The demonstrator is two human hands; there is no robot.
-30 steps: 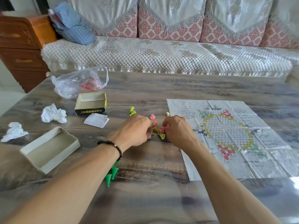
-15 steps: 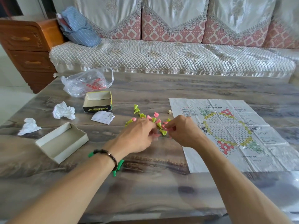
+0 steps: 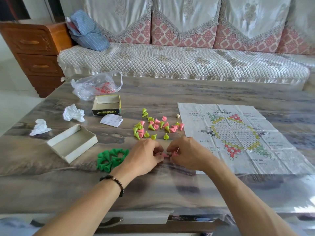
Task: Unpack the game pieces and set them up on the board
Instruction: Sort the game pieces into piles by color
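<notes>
Both hands work close together near the front of the grey wood-grain tabletop. The left hand has its fingers curled in, pinching small pink cone-shaped plastic pieces against the surface; the right hand mirrors it, fingertips pinched on more pink pieces at the same spot. How many pieces each hand holds cannot be told — the fingers hide most of them.

Just left of the left hand lies a tight cluster of dark green plastic cones. Beyond the hands, a loose scatter of yellow-green and pink cones lies tipped on its sides, and a small pale die sits near the top left corner of the creased paper game board with its printed hexagon track. No piece stands on the board yet.

Hazards, as judged:
- Cones on their sides roll in arcs on the glossy top; a wrist sweep could send pieces toward the near table edge.
- The left forearm passes close by the green cluster — drawing back may scatter it.
- The paper board is thin and creased; pieces set on a fold may topple, and a nudge of the sheet would shift any pieces placed.
- Colours are still mixed in the far scatter; hurried gathering risks mis-sorting.

Further left: an open white cardboard box tray, a small open yellow-and-black box, a folded paper slip, crumpled white tissues and a clear plastic bag.
</notes>
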